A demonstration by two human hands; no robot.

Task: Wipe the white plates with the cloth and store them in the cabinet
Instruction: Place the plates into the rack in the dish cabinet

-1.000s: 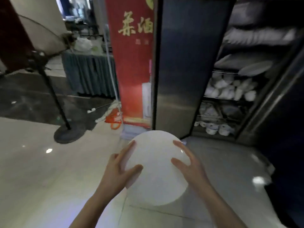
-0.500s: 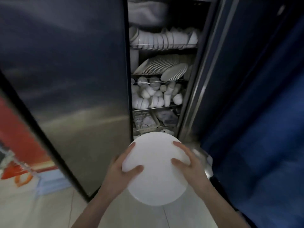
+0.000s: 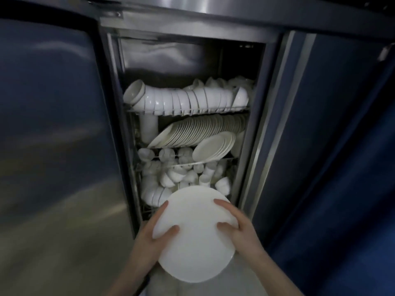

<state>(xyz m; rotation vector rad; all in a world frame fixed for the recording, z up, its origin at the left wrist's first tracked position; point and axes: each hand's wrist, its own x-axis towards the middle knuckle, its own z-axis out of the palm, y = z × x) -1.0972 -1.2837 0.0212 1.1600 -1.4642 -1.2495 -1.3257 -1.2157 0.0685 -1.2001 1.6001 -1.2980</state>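
Observation:
A round white plate (image 3: 195, 238) is held flat in front of me by both hands. My left hand (image 3: 149, 236) grips its left rim, thumb on top. My right hand (image 3: 240, 231) grips the right rim, thumb and fingers on the upper face. Straight ahead stands the steel cabinet (image 3: 252, 150) with its narrow opening. Inside, a row of white plates (image 3: 198, 130) leans on the middle wire rack, with a smaller stack of plates (image 3: 213, 147) in front of it. No cloth is in sight.
White bowls (image 3: 186, 100) line the top rack and small cups (image 3: 181, 174) pile on the lower rack. The open steel door (image 3: 53, 135) stands at the left. A dark blue panel (image 3: 342, 146) fills the right side.
My view has swung from the floor and red banner to the cabinet opening and come closer. Both hands keep the same grip on the plate, which is now near the lower rack.

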